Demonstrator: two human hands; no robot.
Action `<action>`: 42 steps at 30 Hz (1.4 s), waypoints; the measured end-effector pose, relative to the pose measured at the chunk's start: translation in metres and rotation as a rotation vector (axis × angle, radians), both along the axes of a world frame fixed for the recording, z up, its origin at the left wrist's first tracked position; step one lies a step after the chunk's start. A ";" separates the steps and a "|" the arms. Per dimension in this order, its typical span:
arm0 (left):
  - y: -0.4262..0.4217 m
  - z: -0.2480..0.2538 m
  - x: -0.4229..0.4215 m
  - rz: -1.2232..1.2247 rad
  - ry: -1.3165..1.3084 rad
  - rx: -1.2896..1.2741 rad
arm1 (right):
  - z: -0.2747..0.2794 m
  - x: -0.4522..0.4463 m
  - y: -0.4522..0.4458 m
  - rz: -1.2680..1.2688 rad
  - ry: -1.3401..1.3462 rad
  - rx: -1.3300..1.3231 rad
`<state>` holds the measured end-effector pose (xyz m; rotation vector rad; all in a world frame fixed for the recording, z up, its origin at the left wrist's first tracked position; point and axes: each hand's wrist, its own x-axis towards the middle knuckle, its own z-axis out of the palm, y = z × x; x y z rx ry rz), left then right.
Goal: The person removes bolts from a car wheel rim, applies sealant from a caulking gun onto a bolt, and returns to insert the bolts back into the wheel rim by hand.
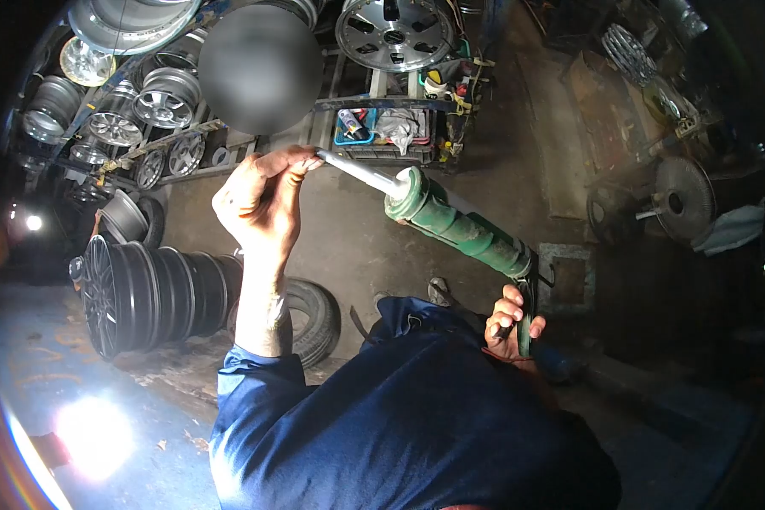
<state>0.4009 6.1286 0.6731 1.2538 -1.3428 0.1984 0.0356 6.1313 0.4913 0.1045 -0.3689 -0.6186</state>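
A green caulking gun (463,225) slants across the view, its long pale nozzle (361,172) pointing up and to the left. My right hand (512,321) is wrapped around the handle and trigger at the rear end. At the front, the closed fingers of my left hand (263,194) pinch the dark tip of the nozzle. The gun's body is dirty and is held in the air above the floor, in front of my blue work clothes (416,408).
Stacked dark wheel rims (166,289) and a tyre (314,319) lie at the left. Racks of rims, with a silver rim (395,34), stand ahead. A blue tray (353,126) holds a spray can. A fan (684,197) is at the right; a bright lamp (93,438) shines lower left.
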 end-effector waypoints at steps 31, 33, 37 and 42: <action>-0.015 -0.059 0.039 -0.418 1.087 0.361 | -0.027 -0.059 -0.008 -0.639 0.472 0.053; -0.021 -0.060 0.030 -0.310 0.990 0.312 | -0.024 -0.054 -0.006 -0.628 0.453 0.059; -0.029 -0.033 0.013 0.139 0.312 0.007 | -0.028 -0.052 -0.001 -0.736 0.546 0.078; -0.067 -0.052 -0.013 0.284 0.280 -0.218 | -0.052 -0.055 -0.001 -0.822 0.504 0.068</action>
